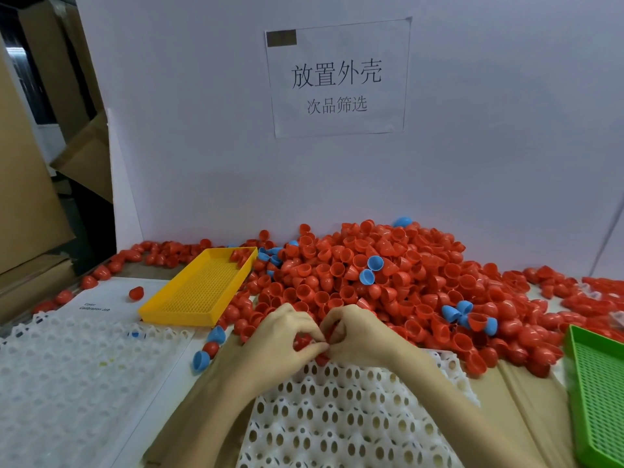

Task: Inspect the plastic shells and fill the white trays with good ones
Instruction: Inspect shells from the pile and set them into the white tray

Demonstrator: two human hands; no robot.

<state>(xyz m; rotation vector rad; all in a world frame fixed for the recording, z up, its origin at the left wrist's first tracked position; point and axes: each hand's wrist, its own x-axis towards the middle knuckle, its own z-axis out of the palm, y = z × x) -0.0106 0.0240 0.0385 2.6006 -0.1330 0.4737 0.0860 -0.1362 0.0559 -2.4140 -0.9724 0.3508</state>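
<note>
Head view of a sorting station. Both hands meet at the near edge of a large pile of red shells (pixel 371 282) heaped on the tabletop (pixel 526 400) against a white back wall (pixel 506 146). The left hand (pixel 283 336) has its fingers curled, with thumb and forefinger pinching a red shell (pixel 301 342) that shows in the gap between them. The right hand (pixel 358 332) is likewise curled, its fingertips pressed against those of the left hand at the same spot; whether it grips the same shell or another one cannot be told. Directly beneath the hands lies a white tray (pixel 337 417) with rows of oval sockets, its far edge touching the pile; the sockets in view hold no shells. A second white tray (pixel 67 383) lies to the left. Blue shells (pixel 374 263) are scattered through the red pile, and two more (pixel 201 361) rest between the white trays beside a loose red one. A yellow tray (pixel 199 292) sits left of the pile with a few red shells in its far corner. A green tray (pixel 597 393) lies at the right edge. A paper sign (pixel 337 77) with printed characters is fixed to the wall above the pile. Cardboard boxes (pixel 30 163) stand at far left.
</note>
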